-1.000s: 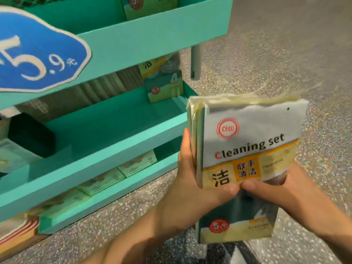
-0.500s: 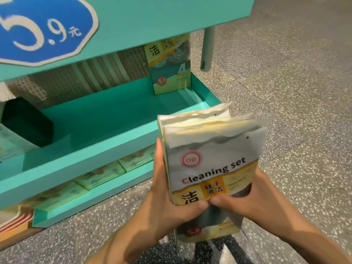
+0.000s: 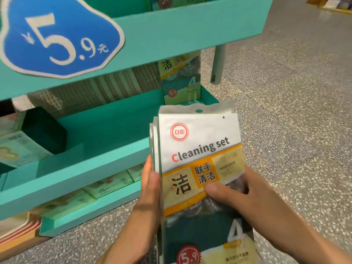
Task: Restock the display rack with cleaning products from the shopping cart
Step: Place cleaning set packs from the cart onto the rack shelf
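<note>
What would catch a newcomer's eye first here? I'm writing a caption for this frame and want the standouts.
The stack of "Cleaning set" packs fills the lower centre, held upright by the left hand at its edge and the right hand across its front. Upper left, a big blue 5.9 price sign sits on the teal display rack. One matching pack stands at the right end of the middle shelf.
</note>
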### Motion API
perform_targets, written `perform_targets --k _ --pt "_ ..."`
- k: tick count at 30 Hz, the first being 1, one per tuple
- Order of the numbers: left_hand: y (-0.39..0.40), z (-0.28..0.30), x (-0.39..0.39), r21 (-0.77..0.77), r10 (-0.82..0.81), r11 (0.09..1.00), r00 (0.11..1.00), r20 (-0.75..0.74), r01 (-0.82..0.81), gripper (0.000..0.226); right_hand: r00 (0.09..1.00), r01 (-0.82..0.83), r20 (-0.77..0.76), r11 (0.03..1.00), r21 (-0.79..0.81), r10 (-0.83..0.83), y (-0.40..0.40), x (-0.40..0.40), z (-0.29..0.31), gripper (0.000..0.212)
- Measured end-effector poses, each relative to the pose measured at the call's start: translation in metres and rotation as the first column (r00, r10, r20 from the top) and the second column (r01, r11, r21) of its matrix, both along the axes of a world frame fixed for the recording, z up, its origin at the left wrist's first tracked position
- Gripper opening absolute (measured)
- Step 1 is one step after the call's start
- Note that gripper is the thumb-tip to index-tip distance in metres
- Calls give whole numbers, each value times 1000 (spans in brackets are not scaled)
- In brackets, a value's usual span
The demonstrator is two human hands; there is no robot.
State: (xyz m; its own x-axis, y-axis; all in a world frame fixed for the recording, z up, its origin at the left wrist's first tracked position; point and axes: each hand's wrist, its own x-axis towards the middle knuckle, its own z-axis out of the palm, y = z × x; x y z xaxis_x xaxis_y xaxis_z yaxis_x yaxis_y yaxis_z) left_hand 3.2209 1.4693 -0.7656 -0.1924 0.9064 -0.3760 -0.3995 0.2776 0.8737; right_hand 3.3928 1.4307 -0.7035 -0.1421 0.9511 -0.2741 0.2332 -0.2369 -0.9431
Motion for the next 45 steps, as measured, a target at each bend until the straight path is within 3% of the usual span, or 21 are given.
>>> perform_targets --k 1,2,4,5,11,14,18,20,24,28,31,33,35,45 --pt "-1 -1 3 44 -80 995 994 -78 84 109 1000 -12 -17 1000 1 12 -1 1 -3 37" --pt "-2 1 5 -1 -86 996 992 -90 87 114 1000 -18 -23 1000 8 18 -2 2 -6 35" --pt "0 -6 5 -65 -8 998 1000 -12 7 56 1000 -15 -13 1000 27 16 -3 4 -12 40" --pt "-2 -11 6 -88 -2 996 1000 2 2 44 1000 -18 2 999 42 18 -4 5 -13 44" --pt "8 -17 -9 -175 -199 969 971 -130 175 20 999 3 34 998 58 -5 -2 12 -17 52" --pt "3 -19 -22 -169 -257 958 957 -135 233 16 984 -93 -159 993 -67 81 7 20 -16 41" --pt "-18 1 -18 -85 -209 977 940 -269 193 38 897 -189 -424 975 -113 125 19 31 -15 34" --pt "-34 20 -15 -39 -237 971 915 -327 237 48 871 -115 -484 993 -29 87 29 37 -12 41" --pt "-40 20 -17 -35 -148 989 909 -390 147 32 775 121 -632 982 148 0 51 48 3 56" --pt "-47 12 -20 -19 -55 998 879 -473 53 46 768 166 -639 945 280 54 72 44 15 62" --pt "-50 10 -22 -11 -18 1000 851 -525 15 43 731 259 -682 912 319 31 88 44 24 69" --pt "-51 10 -22 -17 -26 1000 847 -531 19 39 711 299 -703 892 338 28 98 44 28 62" --pt "-51 11 -21 -23 -37 999 850 -525 29 39 721 300 -691 882 363 39 106 41 29 53" --pt "-57 7 -28 15 -66 996 848 -526 87 38 790 304 -612 858 413 14 108 39 12 57"
